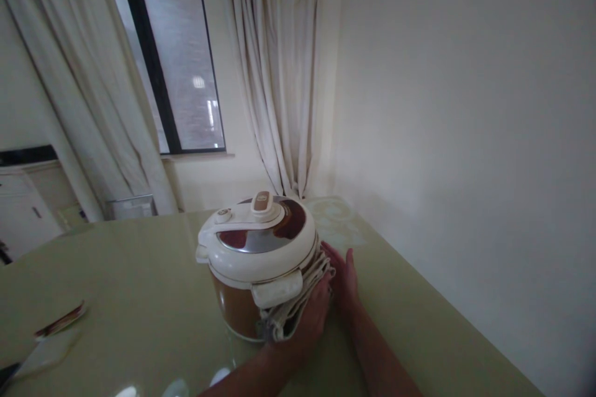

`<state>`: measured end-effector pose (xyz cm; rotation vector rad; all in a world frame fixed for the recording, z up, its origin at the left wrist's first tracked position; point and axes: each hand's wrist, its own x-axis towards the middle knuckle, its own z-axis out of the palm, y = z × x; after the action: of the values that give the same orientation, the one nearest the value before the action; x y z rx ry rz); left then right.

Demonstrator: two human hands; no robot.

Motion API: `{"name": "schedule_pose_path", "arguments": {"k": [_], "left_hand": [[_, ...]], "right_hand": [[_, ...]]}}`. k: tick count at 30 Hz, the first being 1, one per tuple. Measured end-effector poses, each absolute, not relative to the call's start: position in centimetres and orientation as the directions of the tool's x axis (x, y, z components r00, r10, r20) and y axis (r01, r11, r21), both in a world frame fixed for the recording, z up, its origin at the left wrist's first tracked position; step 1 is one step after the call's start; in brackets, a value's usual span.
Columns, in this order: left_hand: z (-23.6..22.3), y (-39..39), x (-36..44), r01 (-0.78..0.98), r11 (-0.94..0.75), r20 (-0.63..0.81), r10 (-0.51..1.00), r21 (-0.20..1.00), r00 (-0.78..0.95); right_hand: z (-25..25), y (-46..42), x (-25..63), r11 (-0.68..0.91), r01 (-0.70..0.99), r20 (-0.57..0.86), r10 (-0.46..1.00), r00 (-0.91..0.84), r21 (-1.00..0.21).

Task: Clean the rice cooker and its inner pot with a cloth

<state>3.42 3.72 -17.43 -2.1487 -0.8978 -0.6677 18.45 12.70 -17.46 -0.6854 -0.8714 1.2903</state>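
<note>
A white and brown pressure cooker (257, 248) stands on a pale green table (139, 285). A folded, light-coloured cloth (302, 288) is pressed against the cooker's right side. My left hand (314, 316) comes up from below, its fingers curled around the cloth's lower part. My right hand (345, 276) lies just to the right, fingers together and resting against the cloth near the cooker's rim.
A thin booklet or card (60, 321) lies on the table at the left edge. A plain wall (465, 136) borders the table on the right. Curtains (284, 74) and a dark-framed window (181, 68) stand behind. A white cabinet (21, 211) is at far left.
</note>
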Motion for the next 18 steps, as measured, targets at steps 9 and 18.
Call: {"name": "schedule_pose_path", "arguments": {"k": [9, 18], "left_hand": [[-19.6, 2.9, -18.0, 0.573, -0.728, 0.474, 0.380, -0.376, 0.795], [-11.5, 3.2, -12.1, 0.719, -0.600, 0.932, 0.299, 0.350, -0.205]], "right_hand": [[-17.8, 11.4, 15.3, 0.283, -0.332, 0.235, 0.956, 0.177, -0.900], [-18.3, 10.7, 14.6, 0.353, -0.271, 0.292, 0.925, 0.243, -0.895]]}}
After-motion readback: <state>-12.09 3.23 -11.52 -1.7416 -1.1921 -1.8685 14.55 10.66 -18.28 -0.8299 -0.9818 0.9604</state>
